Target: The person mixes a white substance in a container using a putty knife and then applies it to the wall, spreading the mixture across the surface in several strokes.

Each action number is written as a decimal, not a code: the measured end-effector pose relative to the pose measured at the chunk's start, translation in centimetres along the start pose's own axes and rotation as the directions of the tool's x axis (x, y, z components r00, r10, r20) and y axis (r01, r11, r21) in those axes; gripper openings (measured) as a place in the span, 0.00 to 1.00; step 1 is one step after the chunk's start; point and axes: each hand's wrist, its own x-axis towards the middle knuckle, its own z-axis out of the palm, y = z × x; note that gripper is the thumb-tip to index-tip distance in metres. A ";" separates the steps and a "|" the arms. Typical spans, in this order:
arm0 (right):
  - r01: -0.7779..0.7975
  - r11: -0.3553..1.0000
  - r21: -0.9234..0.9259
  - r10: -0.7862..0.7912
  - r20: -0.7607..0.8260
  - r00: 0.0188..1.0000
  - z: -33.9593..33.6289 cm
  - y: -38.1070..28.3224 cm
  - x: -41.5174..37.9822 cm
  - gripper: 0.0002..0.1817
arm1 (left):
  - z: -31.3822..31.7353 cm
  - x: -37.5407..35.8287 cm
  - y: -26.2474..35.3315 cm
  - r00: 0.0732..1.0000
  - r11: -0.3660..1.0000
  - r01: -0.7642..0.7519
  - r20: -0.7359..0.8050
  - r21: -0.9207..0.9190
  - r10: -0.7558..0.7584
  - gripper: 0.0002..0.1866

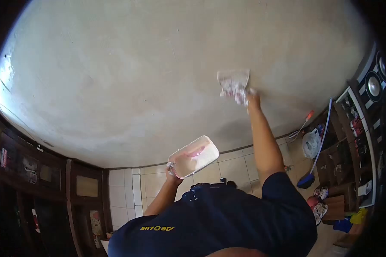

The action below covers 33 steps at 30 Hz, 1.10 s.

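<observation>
My right hand (253, 100) is closed round the handle of a putty knife (233, 79), whose wide blade lies against or very near the wall (128, 73). Whitish paste coats the blade and spreads onto my fingers. Lower down, my left hand (172, 173) grips the near left edge of a white rectangular tub (210, 156). Inside the tub are white paste and a pinkish smear. The wall is beige with paler patches and a few small marks.
A dark wooden cabinet (68, 184) stands on the left. To the right are a blue broom (306, 180), a plastic bag (312, 143), an orange-handled tool (309, 115), a shoe shelf (343, 158) and a speaker (374, 85). Tiled floor (233, 167) shows below the wall.
</observation>
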 end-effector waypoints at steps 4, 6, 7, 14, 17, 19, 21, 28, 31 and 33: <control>-0.245 0.858 0.450 0.163 0.213 0.963 0.3 15.9 -5.6 0.09 | -1.2 -0.6 -0.1 0.996 0.969 0.067 0.078 -0.236 -0.050 0.36; -0.291 0.828 0.479 0.140 0.326 0.935 -1.4 12.9 -7.8 0.10 | -2.3 -0.2 -0.7 0.994 0.964 0.039 0.108 -0.263 -0.011 0.36; -0.235 0.815 0.529 0.072 0.310 0.948 -2.1 10.2 -7.4 0.11 | -2.0 0.0 -0.6 0.997 0.983 0.023 0.083 -0.182 -0.008 0.37; 0.421 0.722 0.549 -0.497 -0.013 0.868 -8.0 -24.2 -0.8 0.14 | -3.0 1.1 -1.7 0.989 0.991 -0.057 0.141 0.122 0.039 0.32; 0.527 0.609 0.593 -0.638 -0.027 0.769 -8.5 -27.6 3.5 0.15 | -1.1 -0.2 -0.5 0.996 0.990 0.025 0.084 -0.141 -0.013 0.30; 0.446 0.815 0.369 -0.452 -0.076 0.889 -7.6 -22.7 7.8 0.20 | 0.4 -1.2 0.5 0.999 0.958 0.012 0.053 -0.286 0.003 0.30; 0.197 0.928 0.316 -0.145 -0.180 0.973 -5.8 -13.0 8.4 0.22 | 0.8 -1.3 0.8 0.998 0.952 0.058 0.053 -0.300 -0.044 0.32; -0.313 0.833 0.457 0.281 0.137 0.950 -4.5 13.4 -4.3 0.12 | 0.3 -0.4 0.7 0.997 0.987 0.072 -0.005 -0.143 -0.074 0.34; -0.189 0.775 0.602 0.135 0.135 0.982 -5.9 9.9 -5.4 0.14 | 3.8 -1.5 2.6 0.994 0.969 0.054 0.104 -0.241 -0.030 0.30; -0.070 0.713 0.697 0.007 0.092 0.996 -7.6 2.7 -6.2 0.14 | 4.4 -1.7 2.7 0.998 0.975 0.052 0.057 -0.217 -0.040 0.29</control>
